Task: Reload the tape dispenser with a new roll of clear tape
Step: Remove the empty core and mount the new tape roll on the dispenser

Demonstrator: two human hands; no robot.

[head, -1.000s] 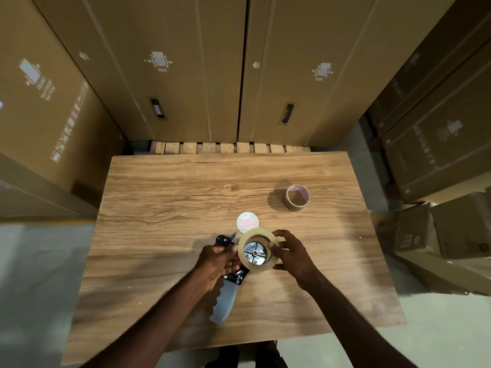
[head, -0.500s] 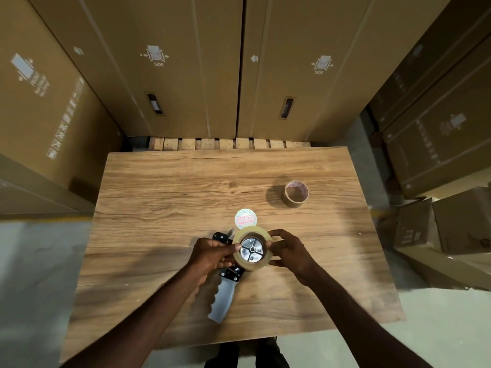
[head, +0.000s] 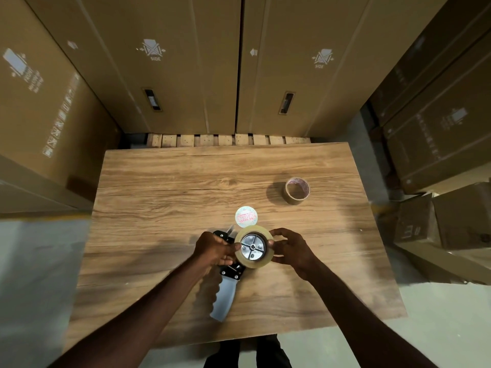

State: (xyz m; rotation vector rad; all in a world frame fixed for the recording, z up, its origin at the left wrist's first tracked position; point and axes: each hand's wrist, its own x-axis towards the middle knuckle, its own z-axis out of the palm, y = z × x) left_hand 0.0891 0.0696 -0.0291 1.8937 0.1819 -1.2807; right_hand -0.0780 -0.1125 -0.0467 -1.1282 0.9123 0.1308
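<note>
A tape dispenser with a grey handle and black frame lies flat on the wooden table. A full roll of clear tape sits around the dispenser's silver hub. My left hand grips the black frame and touches the roll's left edge. My right hand holds the roll's right side with its fingertips. An empty cardboard tape core stands on the table at the far right. A round white label lies just beyond the roll.
Tall cardboard boxes stand close behind the table on a wooden pallet. More boxes are stacked on the right and one on the left. Grey floor shows on both sides of the table.
The roll has gone from tilted to lying flat and centred around the silver hub. Both hands stay on it, and the dispenser has not shifted on the table.
</note>
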